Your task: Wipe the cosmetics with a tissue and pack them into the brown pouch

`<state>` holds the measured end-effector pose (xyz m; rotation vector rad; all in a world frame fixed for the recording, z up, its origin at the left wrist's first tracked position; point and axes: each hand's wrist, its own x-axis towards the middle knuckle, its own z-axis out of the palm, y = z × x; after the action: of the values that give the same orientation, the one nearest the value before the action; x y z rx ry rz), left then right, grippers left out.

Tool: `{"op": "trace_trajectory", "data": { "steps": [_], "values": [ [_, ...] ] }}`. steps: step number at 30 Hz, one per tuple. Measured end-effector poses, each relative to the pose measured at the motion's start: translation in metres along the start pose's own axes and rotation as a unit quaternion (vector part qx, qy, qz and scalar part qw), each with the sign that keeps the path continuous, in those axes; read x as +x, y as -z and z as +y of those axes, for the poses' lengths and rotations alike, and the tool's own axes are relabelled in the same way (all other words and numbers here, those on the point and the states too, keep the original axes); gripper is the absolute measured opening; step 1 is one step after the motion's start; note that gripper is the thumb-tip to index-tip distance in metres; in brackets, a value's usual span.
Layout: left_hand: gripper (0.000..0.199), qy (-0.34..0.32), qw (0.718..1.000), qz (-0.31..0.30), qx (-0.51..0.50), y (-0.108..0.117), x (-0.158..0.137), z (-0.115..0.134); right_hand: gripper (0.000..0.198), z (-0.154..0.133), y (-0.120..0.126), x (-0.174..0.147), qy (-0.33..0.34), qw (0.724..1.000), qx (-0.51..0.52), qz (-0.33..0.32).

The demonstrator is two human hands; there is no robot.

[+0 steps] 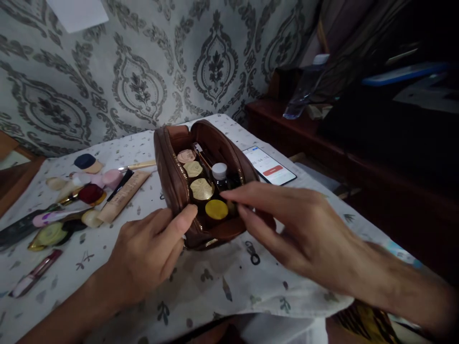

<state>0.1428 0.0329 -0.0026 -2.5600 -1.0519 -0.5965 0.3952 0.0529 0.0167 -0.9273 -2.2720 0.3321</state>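
A brown zippered makeup bag (166, 167) stands unzipped on the table. My left hand (152, 251) grips its near left side, the thumb on the zipper edge and the fingers curled outside. Over the bag's right side is my right hand (297, 229), its index finger and thumb reaching into the opening, slightly apart, with nothing visible held between them. In the bag sit several round gold-topped containers (202, 189), a yellow-topped one (216, 209) near the front, and a white-capped bottle (219, 171) close to my right fingertips. The bag's bottom is hidden.
Makeup items lie to the left, including a beige tube (125, 196), a red-capped item (91, 194) and a lip gloss tube (36, 273). A phone (274, 167) lies right of the bag. A plastic bottle (304, 88) stands on the dark red surface (267, 114) behind.
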Motion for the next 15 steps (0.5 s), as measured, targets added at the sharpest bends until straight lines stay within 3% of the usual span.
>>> {"op": "trace_trajectory", "data": {
  "steps": [3,7,10,15],
  "values": [
    [0.038,0.008,1.0,0.021,0.003,0.0,0.0,0.002,0.018,-0.007,0.002,0.031,-0.051,0.982,-0.095,-0.156],
    [0.037,0.022,0.999,0.031,0.001,-0.002,-0.003,0.003,0.015,-0.024,-0.001,0.062,-0.096,0.92,-0.22,-0.311],
    [0.038,0.026,0.999,0.02,0.015,-0.003,-0.005,0.003,0.016,-0.038,-0.004,0.077,-0.095,0.881,-0.283,-0.368],
    [0.042,0.057,0.997,-0.037,0.022,-0.002,-0.006,0.004,0.02,-0.052,-0.017,0.095,-0.08,0.848,-0.343,-0.397]
  ]
}}
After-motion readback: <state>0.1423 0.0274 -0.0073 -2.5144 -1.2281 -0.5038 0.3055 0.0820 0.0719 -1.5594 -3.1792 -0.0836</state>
